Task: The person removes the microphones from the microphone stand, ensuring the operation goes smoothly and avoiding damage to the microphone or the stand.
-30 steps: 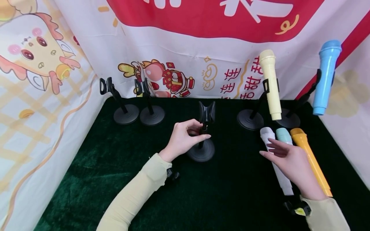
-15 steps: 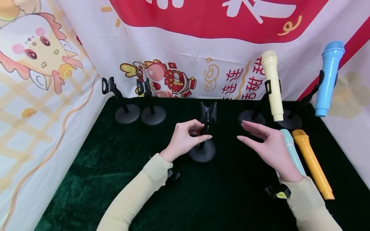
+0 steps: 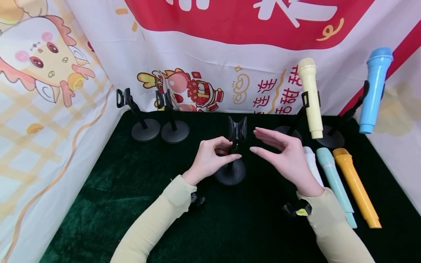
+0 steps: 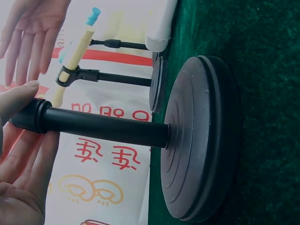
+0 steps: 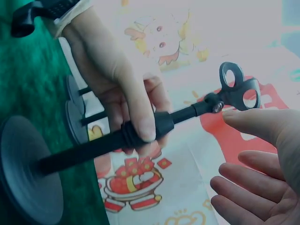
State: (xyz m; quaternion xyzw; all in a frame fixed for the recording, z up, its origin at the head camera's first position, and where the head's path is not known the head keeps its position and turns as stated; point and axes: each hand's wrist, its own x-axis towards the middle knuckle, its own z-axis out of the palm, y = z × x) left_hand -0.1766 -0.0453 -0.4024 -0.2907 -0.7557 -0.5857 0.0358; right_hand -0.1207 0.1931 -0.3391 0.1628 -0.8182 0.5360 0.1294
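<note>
A black desktop microphone stand (image 3: 234,173) is upright in the middle of the table. My left hand (image 3: 210,159) grips its pole at the collar, with thumb and fingers around it in the right wrist view. At the top of the pole, the forked clip (image 5: 239,89) holds nothing. To the right of the stand is my right hand (image 3: 289,157), its fingers extended and thumb apart, with nothing held. In the right wrist view its thumb tip overlaps the area just below the clip. The round base (image 4: 187,150) is close against the green cloth.
Two bare stands (image 3: 174,130) are at the back left. At the back right, stands hold a cream microphone (image 3: 310,98) and a blue microphone (image 3: 375,89). White (image 3: 314,164), mint (image 3: 335,182) and orange (image 3: 356,186) microphones lie on the right of the green cloth (image 3: 164,230).
My right hand has moved left from over the lying microphones to beside the stand, uncovering the mint one. My left hand keeps its grip on the pole.
</note>
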